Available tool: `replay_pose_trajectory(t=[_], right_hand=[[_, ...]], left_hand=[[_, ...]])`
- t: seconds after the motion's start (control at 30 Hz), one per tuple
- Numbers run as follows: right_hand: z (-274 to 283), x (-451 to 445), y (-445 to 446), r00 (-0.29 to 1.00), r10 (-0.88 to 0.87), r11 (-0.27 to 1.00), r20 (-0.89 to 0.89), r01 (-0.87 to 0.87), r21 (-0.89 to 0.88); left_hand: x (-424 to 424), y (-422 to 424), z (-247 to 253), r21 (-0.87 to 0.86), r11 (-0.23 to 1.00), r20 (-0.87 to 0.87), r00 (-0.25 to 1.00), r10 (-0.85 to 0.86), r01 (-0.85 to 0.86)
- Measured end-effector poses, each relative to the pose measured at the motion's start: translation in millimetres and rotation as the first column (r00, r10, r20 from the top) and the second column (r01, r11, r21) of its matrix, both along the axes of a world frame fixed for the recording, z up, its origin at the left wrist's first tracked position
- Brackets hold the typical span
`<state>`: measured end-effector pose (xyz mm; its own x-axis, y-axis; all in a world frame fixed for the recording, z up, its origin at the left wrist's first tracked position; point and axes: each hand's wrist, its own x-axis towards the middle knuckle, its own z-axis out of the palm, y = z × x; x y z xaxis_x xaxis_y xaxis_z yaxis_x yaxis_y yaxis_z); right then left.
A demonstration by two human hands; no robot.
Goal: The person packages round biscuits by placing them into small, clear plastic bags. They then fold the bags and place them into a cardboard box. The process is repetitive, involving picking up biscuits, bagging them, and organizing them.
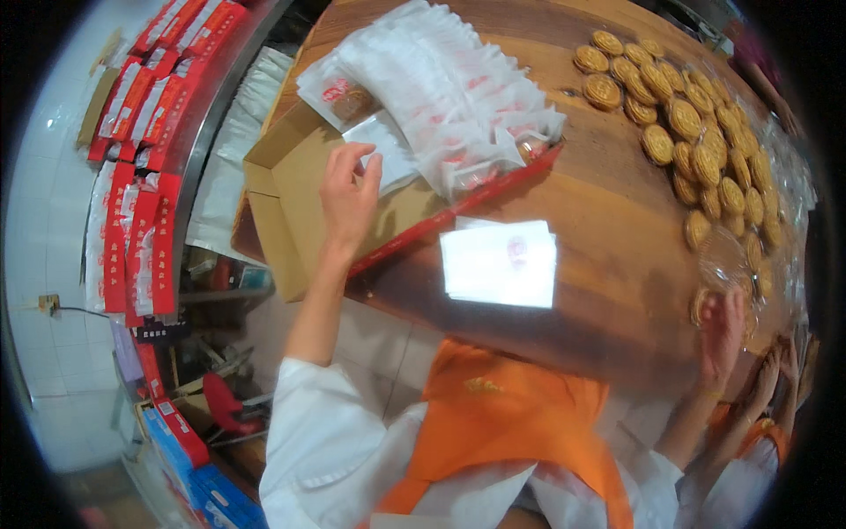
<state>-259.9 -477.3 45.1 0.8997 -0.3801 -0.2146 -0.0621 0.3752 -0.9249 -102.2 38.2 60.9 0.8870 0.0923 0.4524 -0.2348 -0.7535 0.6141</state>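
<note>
My left hand (pixel 350 192) hovers over the open cardboard box (pixel 297 192), thumb and fingers apart, beside a white packet (pixel 383 147). Rows of round pastries in translucent white wrappers (pixel 443 86) fill the box's far and right side. On the wood in front of the box lies a stack of white paper bags (pixel 499 264) with a red print. At the far right my right hand (pixel 722 337) is blurred, fingers raised, beside a golden mooncake (pixel 698 305) and a clear plastic tray (pixel 722 254). Whether it grips the mooncake I cannot tell.
A large pile of golden mooncakes (pixel 704 165) covers the right of the wooden table (pixel 595 198). Another person's hands (pixel 770 373) work at the lower right; another arm (pixel 767 82) shows farther back. Red packages (pixel 142 244) stand on the left, near a plastic sheet (pixel 231 159).
</note>
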Motion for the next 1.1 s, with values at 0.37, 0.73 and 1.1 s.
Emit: replay_pose_trajectory(t=[0.37, 0.73, 1.1], right_hand=[[-22.2, -0.4, 97.2, 0.985, 0.161, 0.962, -0.061, -0.142, 0.231], [-39.0, 12.4, 144.6, 0.963, 0.264, 0.898, -0.055, -0.224, 0.379], [-41.1, 16.6, 157.3, 0.954, 0.300, 0.877, -0.017, -0.269, 0.398]], left_hand=[[-60.9, -105.8, -61.6, 0.216, 0.741, -0.283, 0.767, -0.576, 0.636], [-68.4, -107.9, -75.5, 0.130, 0.765, -0.249, 0.768, -0.590, 0.631], [-65.1, -106.2, -86.5, -0.011, 0.806, -0.228, 0.783, -0.579, 0.592]])
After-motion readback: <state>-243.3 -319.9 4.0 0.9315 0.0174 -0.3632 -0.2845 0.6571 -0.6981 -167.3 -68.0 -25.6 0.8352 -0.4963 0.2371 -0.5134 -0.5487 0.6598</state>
